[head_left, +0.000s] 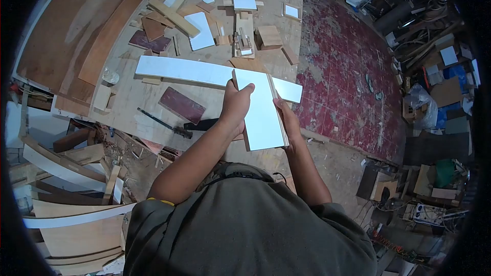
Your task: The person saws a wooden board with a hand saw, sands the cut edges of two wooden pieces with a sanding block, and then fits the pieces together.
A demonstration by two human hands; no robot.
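A white-faced board (262, 117) with bare wooden edges is held up in front of my body. My left hand (237, 105) is closed on its left edge, thumb lying on the white face and fingers hidden behind. On the opposite side, my right hand (289, 118) grips the right edge, where thin wood layers or strips show; its fingertips are partly hidden. Behind the held board, a long white curved strip (184, 68) lies across the table. A dark red-brown block (182, 106) and a thin black brush-like tool (164, 122) rest left of my left hand.
Wood scraps, white offcuts (199, 30) and a wooden block (268, 37) lie on the worktable (120, 46). A jar (110, 75) stands near its left side. Curved panels (76, 227) are stacked at lower left. Right of the table is a worn red floor (340, 76), with clutter beyond.
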